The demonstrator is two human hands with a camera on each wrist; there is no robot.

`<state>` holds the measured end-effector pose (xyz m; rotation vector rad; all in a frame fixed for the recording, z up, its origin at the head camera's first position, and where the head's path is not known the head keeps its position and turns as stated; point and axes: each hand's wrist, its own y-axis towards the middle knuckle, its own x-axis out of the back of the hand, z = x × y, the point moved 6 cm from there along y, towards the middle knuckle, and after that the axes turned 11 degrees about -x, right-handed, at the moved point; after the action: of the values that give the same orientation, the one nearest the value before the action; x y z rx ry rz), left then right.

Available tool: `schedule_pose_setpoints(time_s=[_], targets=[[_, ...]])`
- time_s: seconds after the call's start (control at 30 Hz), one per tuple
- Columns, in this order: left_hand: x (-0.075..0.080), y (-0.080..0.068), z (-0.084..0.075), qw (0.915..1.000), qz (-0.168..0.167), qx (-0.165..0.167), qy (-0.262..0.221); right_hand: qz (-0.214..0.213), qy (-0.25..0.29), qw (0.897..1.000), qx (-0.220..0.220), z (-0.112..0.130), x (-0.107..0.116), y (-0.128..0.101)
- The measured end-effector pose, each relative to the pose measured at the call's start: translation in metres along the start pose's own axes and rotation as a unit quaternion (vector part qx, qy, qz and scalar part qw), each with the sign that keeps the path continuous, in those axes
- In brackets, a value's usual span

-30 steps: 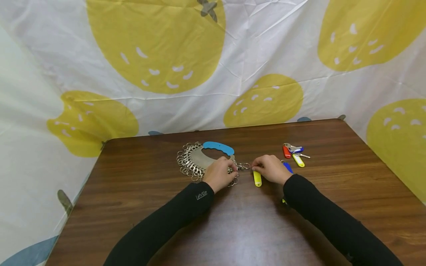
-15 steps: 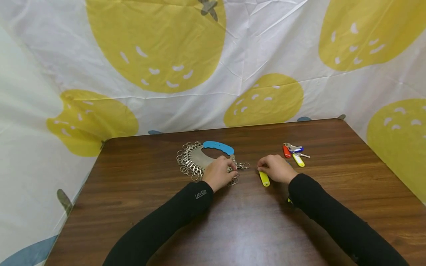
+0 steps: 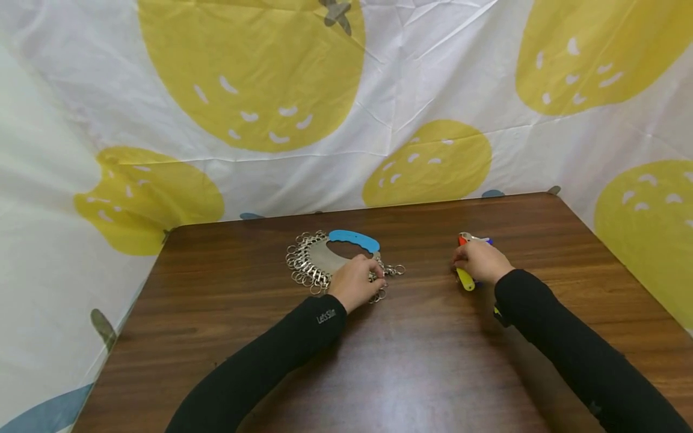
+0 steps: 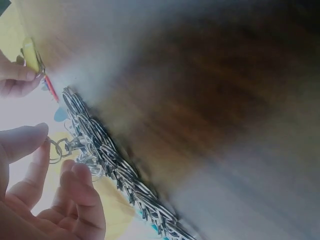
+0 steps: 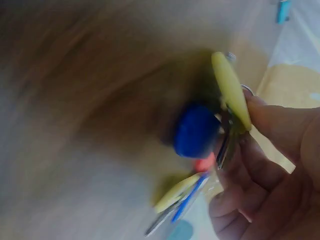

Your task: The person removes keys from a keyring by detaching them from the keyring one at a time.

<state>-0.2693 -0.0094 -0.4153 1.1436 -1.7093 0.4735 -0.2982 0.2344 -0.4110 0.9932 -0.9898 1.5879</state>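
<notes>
Since the yellow key tag (image 3: 465,279) is a small flat plastic slip on a metal ring, it should be light, stiff and a little slick, best pinched by its flat faces or hooked at the ring; it sits right of centre in the head view, pinched in the right hand (image 3: 480,262) just beside a cluster of red and blue tagged keys (image 3: 472,240). Left of centre, the left hand (image 3: 355,281) rests on the metal key organizer (image 3: 319,260) with its blue handle (image 3: 354,239), fingers curled around one of the split rings (image 3: 397,270) at its edge; those rings look hard, springy and prone to tangle. Only the right wrist view shows a round blue tag (image 5: 196,131) lying against the yellow one, though blurred; the left wrist view shows the rings packed in overlapping rows, while the head view alone shows the brown table (image 3: 411,361) and both hands well apart
</notes>
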Motion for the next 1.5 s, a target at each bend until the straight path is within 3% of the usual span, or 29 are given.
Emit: schedule_pose_setpoints(time_s=[0.27,0.33,0.47,0.57,0.67,0.8,0.9,1.07,1.2,1.27,1.4,1.5], targets=[[0.007,-0.004,0.013,0.9986,0.045,0.022,0.019,-0.049,-0.042,0.998,-0.016,-0.008,0.001,-0.002],[0.011,-0.006,0.019,0.9968,0.062,0.009,0.049,-0.067,-0.052,0.996,-0.021,-0.007,0.003,-0.002],[0.016,-0.009,0.028,0.9854,0.103,-0.049,0.127,-0.122,-0.058,0.991,-0.006,0.007,0.007,-0.003],[0.016,-0.011,0.032,0.9786,0.127,-0.07,0.146,-0.136,-0.064,0.988,0.046,0.038,0.005,-0.003],[0.016,-0.012,0.036,0.9808,0.147,-0.059,0.114,-0.122,-0.08,0.981,0.129,0.081,-0.004,-0.006],[0.011,-0.011,0.039,0.9768,0.176,-0.041,0.116,-0.092,-0.133,0.956,0.247,0.134,-0.023,-0.014],[0.005,-0.01,0.039,0.9679,0.194,-0.039,0.154,-0.05,-0.181,0.94,0.286,0.156,-0.04,-0.016],[0.0,-0.006,0.032,0.9629,0.212,-0.013,0.167,0.02,-0.235,0.944,0.23,0.149,-0.056,-0.001],[-0.008,-0.004,0.023,0.9601,0.217,0.021,0.175,0.016,-0.247,0.95,0.192,0.125,-0.055,0.008],[-0.013,-0.003,0.021,0.9587,0.217,0.037,0.18,0.01,-0.231,0.957,0.175,0.113,-0.053,0.012],[-0.017,0.003,0.017,0.9592,0.219,0.054,0.171,0.014,-0.205,0.973,0.108,0.085,-0.047,0.021],[-0.019,0.009,0.017,0.9582,0.225,0.06,0.166,0.028,-0.202,0.978,0.054,0.066,-0.042,0.025]])
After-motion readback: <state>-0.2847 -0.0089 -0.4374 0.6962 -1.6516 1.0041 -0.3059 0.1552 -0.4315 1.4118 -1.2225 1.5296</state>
